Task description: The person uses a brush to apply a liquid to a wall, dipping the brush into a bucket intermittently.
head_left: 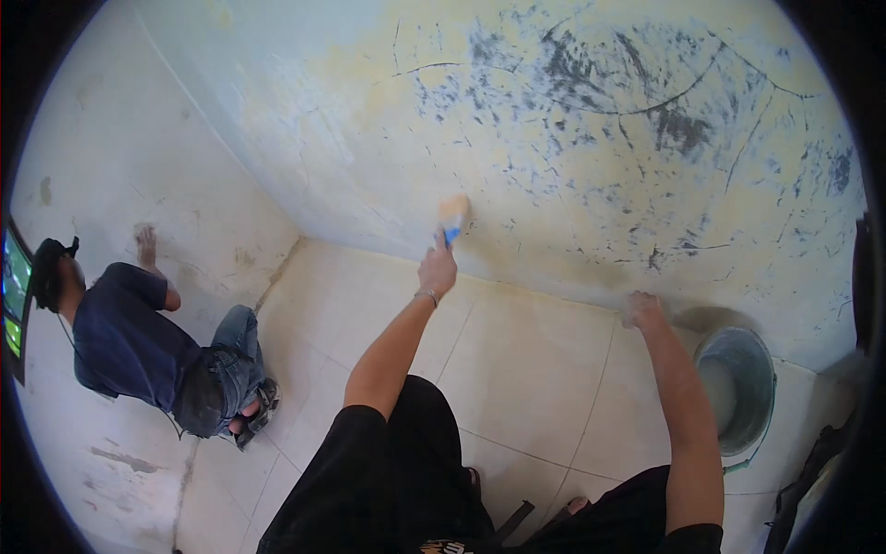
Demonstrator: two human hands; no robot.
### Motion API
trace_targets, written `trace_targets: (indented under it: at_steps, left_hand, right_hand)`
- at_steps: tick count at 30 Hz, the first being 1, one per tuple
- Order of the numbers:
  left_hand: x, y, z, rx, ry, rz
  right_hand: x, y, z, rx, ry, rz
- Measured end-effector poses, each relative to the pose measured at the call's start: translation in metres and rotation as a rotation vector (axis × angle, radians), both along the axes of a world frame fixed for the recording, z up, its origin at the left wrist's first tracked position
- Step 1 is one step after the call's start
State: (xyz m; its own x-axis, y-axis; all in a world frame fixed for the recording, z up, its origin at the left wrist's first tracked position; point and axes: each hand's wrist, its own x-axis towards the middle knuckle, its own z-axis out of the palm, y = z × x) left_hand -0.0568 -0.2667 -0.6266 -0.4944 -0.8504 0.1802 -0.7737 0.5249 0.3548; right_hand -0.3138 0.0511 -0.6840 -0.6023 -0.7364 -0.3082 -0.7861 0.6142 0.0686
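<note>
My left hand (437,270), a band round its wrist, grips a paintbrush (452,219) with a blue ferrule and pale bristles. The bristles lie against the lower part of the wall (369,157), which has yellowish patches, dark scuffs and cracks. My right hand (643,310) is low down where the wall meets the floor, with its fingers curled in. What it holds, if anything, is hidden. Beside my right forearm stands a dark grey bucket (764,369) containing cloudy, pale liquid.
At the left, another person (138,323) in a dark shirt and jeans crouches by the side wall, one hand raised to it. A lit screen (16,286) is at the left edge. Light tiles (517,369) cover the floor. Dark items (812,480) lie at the lower right.
</note>
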Motion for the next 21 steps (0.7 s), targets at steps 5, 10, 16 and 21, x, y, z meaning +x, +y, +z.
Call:
trace_targets:
  at_steps: [5, 10, 16, 21]
  left_hand:
    - [0.007, 0.006, -0.03, 0.096, -0.262, -0.222]
    - [0.007, 0.012, 0.026, 0.024, -0.137, -0.231]
    - [0.016, 0.001, 0.107, -0.336, 0.12, -0.052]
    - [-0.017, -0.008, 0.148, -0.533, 0.361, -0.075]
  right_hand:
    - [0.019, -0.007, 0.012, 0.019, 0.036, 0.052]
    - [-0.001, -0.002, -0.005, -0.065, -0.007, 0.005]
    - [-0.021, 0.005, -0.017, 0.001, 0.002, -0.047]
    - [-0.018, 0.004, -0.032, -0.11, 0.091, -0.004]
